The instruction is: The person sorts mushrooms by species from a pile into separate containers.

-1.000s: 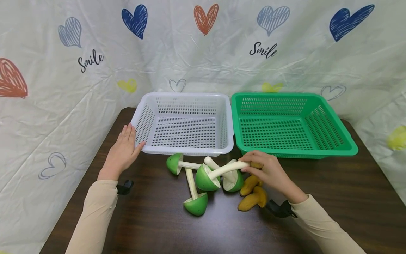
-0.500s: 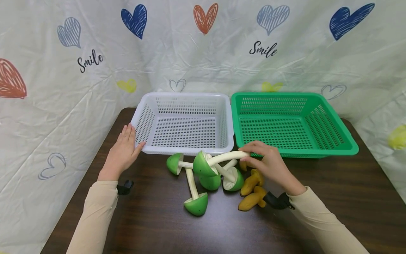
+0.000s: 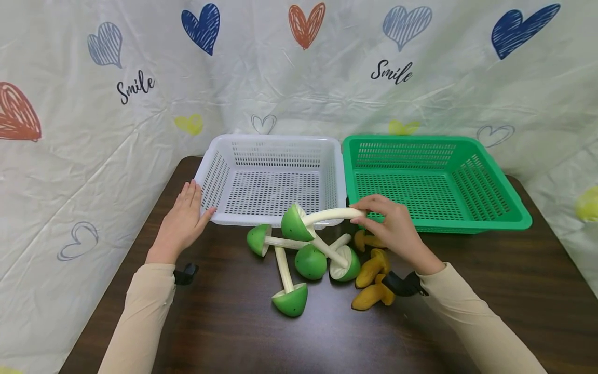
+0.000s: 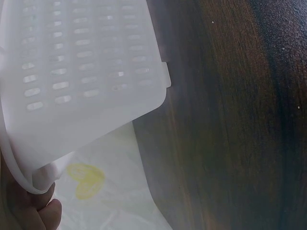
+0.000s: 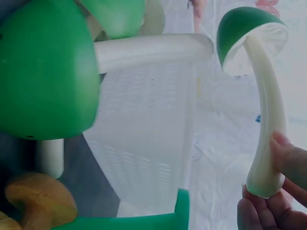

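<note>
Thumb and fingers of my right hand point(image 3: 394, 228) pinch the stem end of a green-capped toy mushroom point(image 3: 331, 213). It hangs in the air over the near rim of the white basket point(image 3: 273, 195), cap to the left. In the right wrist view the same mushroom point(image 5: 268, 96) has its cap up and its pale stem between thumb and fingers. My left hand point(image 3: 179, 223) rests with straight fingers against the white basket's left rim; in the left wrist view its fingertips point(image 4: 48, 215) show beside the basket corner. More green-capped mushrooms point(image 3: 289, 301) lie below on the table.
A green basket point(image 3: 402, 192) stands right of the white one, with nothing in it. Three brown mushrooms point(image 3: 372, 267) lie on the dark wooden table point(image 3: 233, 332), just under the right hand. Behind the baskets hangs a white sheet point(image 3: 261, 67) printed with hearts.
The right hand has raised the pinched mushroom off the pile and shifted it slightly away from the body, to the white basket's near rim. The left hand keeps its place.
</note>
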The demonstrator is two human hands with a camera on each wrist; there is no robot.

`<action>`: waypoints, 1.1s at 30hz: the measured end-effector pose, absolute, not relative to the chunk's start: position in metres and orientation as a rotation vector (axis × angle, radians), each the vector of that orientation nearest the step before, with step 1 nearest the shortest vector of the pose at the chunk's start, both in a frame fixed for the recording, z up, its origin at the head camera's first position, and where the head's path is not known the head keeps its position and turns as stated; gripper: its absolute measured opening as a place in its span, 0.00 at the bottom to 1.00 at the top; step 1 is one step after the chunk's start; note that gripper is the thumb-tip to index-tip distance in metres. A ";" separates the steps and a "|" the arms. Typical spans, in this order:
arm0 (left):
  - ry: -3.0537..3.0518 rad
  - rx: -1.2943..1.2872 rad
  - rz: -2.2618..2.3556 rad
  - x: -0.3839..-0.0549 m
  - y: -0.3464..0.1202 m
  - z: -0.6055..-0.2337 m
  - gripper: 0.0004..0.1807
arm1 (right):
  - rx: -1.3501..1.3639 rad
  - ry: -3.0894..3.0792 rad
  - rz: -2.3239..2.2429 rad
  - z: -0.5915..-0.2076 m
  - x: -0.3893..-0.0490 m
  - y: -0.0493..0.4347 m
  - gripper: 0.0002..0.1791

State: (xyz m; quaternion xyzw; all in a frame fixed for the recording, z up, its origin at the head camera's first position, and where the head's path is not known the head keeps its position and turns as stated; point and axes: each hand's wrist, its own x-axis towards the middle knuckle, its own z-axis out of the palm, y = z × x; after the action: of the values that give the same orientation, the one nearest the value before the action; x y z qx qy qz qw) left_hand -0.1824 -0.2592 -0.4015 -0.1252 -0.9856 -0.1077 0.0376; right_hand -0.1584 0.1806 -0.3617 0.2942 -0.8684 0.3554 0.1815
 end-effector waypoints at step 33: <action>-3.012 -0.384 -0.351 -0.183 -0.260 -0.403 0.41 | 0.735 -2.530 1.082 -0.350 -0.189 0.153 0.13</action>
State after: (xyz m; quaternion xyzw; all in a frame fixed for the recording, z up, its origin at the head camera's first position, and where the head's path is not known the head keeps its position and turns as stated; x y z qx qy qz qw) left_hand -0.1830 -0.2598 -0.4034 -0.1257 -0.9845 -0.1148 0.0427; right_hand -0.1893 0.1535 -0.3497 0.2552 -0.8788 0.3758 0.1460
